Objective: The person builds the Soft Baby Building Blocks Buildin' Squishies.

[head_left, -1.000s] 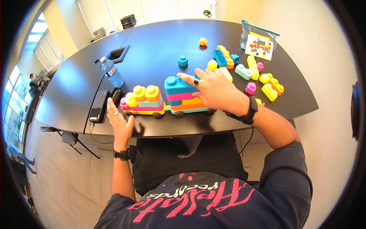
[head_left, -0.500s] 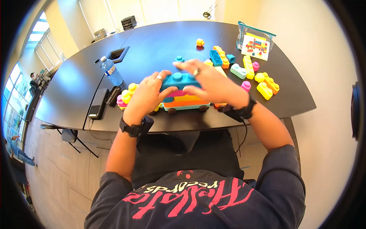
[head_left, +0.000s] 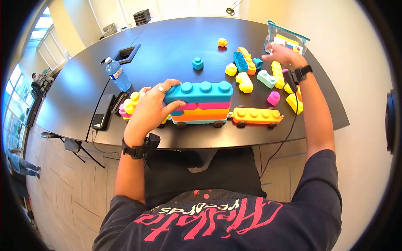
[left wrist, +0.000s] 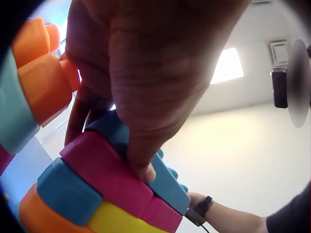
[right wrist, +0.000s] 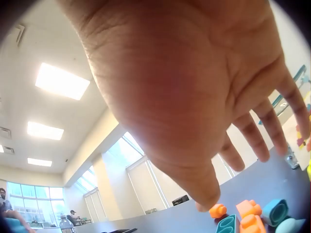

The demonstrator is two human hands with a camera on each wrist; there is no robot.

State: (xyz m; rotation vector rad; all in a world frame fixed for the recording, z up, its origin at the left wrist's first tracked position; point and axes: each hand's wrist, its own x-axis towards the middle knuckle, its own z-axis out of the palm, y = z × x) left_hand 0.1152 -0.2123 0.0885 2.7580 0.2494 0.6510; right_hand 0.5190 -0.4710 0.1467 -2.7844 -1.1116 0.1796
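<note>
My left hand (head_left: 150, 108) grips the left end of the long blue block (head_left: 206, 88) on top of a stacked toy wagon. Thumb in front, fingers behind, as the left wrist view shows. Beneath the blue block lie pink blocks (left wrist: 104, 170), then yellow, orange and blue ones, on a wheeled base (head_left: 197, 122). To the right sits a low orange-yellow wheeled wagon (head_left: 256, 114). A third wagon with yellow and pink blocks (head_left: 125, 109) is partly hidden behind my left hand. Over the far right, my right hand (head_left: 284, 54) reaches toward the clear pouch (head_left: 272, 31), fingers extended and holding nothing.
Loose blocks lie around the right side, among them a yellow block (head_left: 244, 83), a pink block (head_left: 274, 98) and a teal block (head_left: 197, 63). At the left stand a water bottle (head_left: 119, 75) and a black power bank (head_left: 103, 112). A cable (head_left: 281, 140) hangs from my right wrist.
My left hand came from beside the left wagon onto the blue-topped stack. My right hand left that stack and moved far right toward the pouch, uncovering the low wagon.
</note>
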